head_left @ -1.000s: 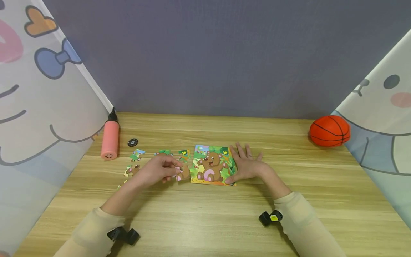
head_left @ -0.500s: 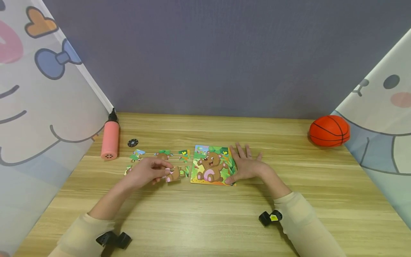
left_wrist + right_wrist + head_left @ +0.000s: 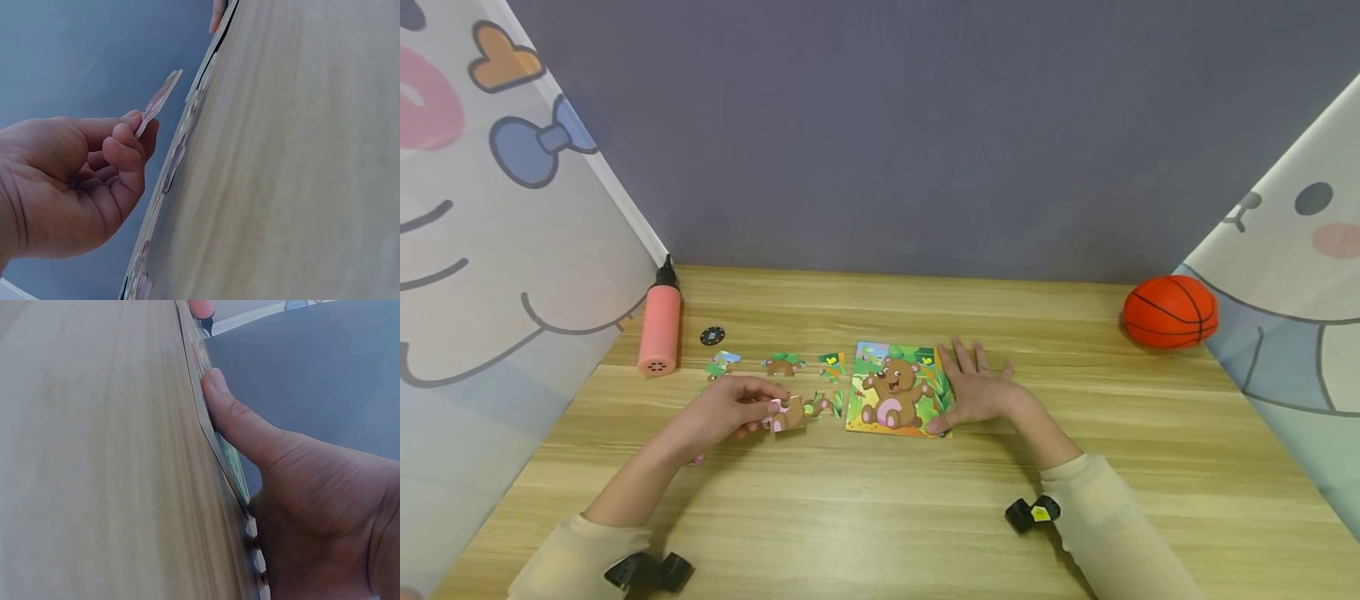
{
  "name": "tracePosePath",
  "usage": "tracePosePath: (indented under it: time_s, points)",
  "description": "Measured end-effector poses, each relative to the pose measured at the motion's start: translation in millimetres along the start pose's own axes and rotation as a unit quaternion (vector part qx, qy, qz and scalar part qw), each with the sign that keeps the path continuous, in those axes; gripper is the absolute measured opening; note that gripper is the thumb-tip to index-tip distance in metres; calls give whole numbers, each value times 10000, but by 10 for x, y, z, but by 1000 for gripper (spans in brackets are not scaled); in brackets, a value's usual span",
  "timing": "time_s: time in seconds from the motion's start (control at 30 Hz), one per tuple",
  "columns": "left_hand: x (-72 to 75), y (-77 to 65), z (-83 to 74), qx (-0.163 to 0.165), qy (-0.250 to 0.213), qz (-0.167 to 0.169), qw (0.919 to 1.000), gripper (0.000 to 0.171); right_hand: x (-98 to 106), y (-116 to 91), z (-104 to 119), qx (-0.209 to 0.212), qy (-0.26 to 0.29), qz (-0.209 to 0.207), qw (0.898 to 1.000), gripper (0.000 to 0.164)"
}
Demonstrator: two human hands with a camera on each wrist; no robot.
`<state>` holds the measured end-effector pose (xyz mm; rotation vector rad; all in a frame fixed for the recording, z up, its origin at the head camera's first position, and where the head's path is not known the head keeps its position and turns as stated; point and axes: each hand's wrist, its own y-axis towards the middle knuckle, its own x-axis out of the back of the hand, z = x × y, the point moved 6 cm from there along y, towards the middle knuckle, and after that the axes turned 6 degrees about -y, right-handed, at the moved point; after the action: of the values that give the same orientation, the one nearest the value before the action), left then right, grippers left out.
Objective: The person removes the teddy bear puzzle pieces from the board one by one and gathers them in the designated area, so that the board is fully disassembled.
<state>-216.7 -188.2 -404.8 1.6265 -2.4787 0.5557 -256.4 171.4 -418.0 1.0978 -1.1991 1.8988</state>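
My left hand [image 3: 730, 414] pinches a brown-and-pink puzzle piece [image 3: 787, 414] between thumb and fingers. In the left wrist view that piece [image 3: 161, 100] is tilted and raised above the table. Several loose pieces lie around it: a bear-head piece [image 3: 783, 364], a green-and-orange corner piece [image 3: 832, 364], a bear-arm piece [image 3: 826, 405] and a blue-green piece [image 3: 723, 362]. My left hand and forearm hide part of the group. My right hand [image 3: 979, 392] lies with spread, straight fingers at the right edge of the square bear picture board [image 3: 891, 387], its thumb [image 3: 234, 415] over the board.
A pink hand pump [image 3: 660, 329] with a black nozzle lies at the left back, beside a round black chip [image 3: 712, 336]. At the far right rests a red basketball [image 3: 1170, 312]. A grey panel [image 3: 880, 133] stands behind the wooden table [image 3: 880, 517].
My left hand has moved left with the puzzle piece, away from the picture board, uncovering the bear-head and bear-arm pieces. The right hand has stayed on the board.
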Motion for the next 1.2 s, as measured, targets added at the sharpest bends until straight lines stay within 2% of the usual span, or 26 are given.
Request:
tracePosePath:
  time_s: [0.33, 0.63, 1.03, 1.2]
  points:
    - [32, -64, 72, 30, 20, 164, 9999, 24, -54, -19, -18, -59, -41, -1, 10000, 140]
    - [70, -104, 63, -66, 19, 409, 9991, 21, -23, 1, 0, -37, -20, 7, 10000, 140]
    - [85, -141, 94, -121, 396, 703, 9967, 14, -7, -6, 5, 20, 72, 45, 10000, 139]
    - [95, -157, 96, -86, 610, 706, 9956, 15, 1, -6, 6, 24, 87, 35, 10000, 139]
